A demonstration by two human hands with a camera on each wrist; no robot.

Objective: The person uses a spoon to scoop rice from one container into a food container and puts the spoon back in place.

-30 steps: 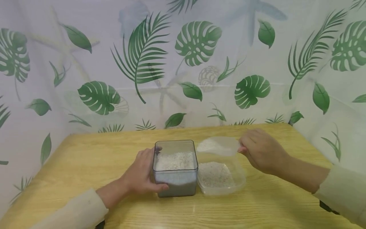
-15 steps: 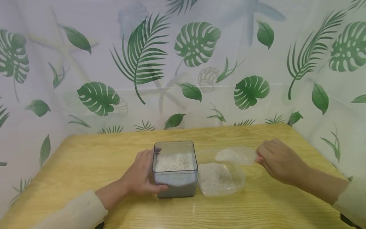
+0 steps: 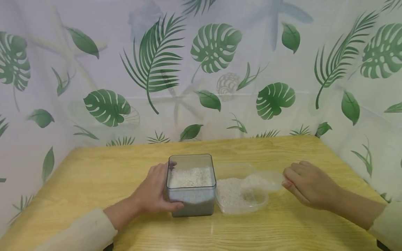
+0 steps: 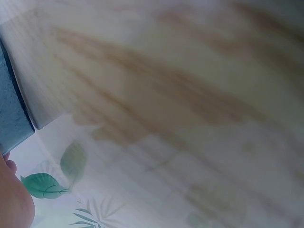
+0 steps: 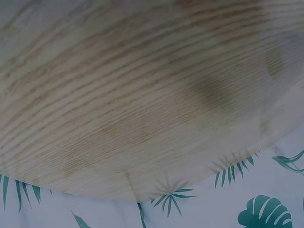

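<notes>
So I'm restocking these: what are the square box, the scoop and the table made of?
Square box: clear smoky plastic by the look, grains showing through. Scoop: thin frosted plastic, translucent. Table: light wood or wood-look laminate, grain visible; cannot tell which.

The left wrist view is blurred: only a corner of the grey square plastic container (image 4: 13,107) shows, cut by the left edge. In the head view, the left hand (image 3: 154,190) has its fingertips hidden behind that container. The right hand's (image 3: 309,184) grip on the clear plastic scoop (image 3: 267,179) is hard to tell.
</notes>
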